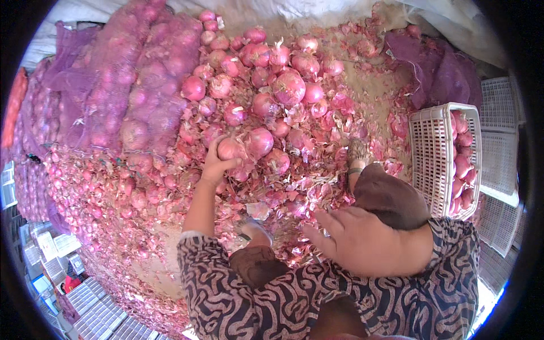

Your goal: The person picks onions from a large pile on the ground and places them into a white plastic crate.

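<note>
My left hand [219, 163] is closed around a red onion [231, 149], thumb on its near side, at the near left of a loose heap. Another large red onion [259, 143] lies just right of it. My right hand [340, 233] is raised near my right knee, blurred, fingers spread, and no onion shows in it. A bigger onion [288, 88] rests on the heap among many others, with dry onion skins [310, 146] around and under them.
Purple mesh sacks full of onions [144, 85] lie at the left. On the right stands a white plastic crate [429, 161] holding onions. Purple mesh [442, 72] lies behind it. Stacked crates [499, 157] line the far right. My feet are among the skins.
</note>
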A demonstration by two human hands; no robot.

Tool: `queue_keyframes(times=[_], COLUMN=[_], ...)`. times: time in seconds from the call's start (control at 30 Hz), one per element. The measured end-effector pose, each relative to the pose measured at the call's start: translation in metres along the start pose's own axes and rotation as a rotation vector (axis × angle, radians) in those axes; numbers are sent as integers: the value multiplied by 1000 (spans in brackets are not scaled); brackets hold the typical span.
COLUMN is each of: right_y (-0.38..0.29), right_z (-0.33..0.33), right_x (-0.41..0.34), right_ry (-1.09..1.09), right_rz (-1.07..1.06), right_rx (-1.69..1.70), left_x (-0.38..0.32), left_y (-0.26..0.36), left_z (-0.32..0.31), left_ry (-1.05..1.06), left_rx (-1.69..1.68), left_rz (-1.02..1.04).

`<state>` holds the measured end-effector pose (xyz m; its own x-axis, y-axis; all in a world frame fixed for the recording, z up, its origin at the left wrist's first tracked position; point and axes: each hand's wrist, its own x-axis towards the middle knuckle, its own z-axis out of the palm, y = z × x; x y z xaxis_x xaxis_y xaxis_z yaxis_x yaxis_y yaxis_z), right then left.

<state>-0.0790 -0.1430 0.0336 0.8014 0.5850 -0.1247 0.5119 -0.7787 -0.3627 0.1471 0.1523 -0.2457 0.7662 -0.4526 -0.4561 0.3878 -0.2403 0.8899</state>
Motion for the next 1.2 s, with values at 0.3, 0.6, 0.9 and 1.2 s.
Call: queue_keyframes(times=[0.3,0.6,0.9,1.2], right_y=[-11,0,-3,53], right_z=[4,8,-1,-5], right_x=[-6,10,16,53], right_ry=[482,895,919,735], right_rz=[258,6,17,759], right_rx=[1191,1423,424,357], left_x=[-163,-228,-224,-196], left_y=[194,218,176,192], left_z=[122,179,185,143], left_ry=[-209,-375,-81,-105], left_rx=[12,-597,-713,-820], left_rz=[619,308,359,504])
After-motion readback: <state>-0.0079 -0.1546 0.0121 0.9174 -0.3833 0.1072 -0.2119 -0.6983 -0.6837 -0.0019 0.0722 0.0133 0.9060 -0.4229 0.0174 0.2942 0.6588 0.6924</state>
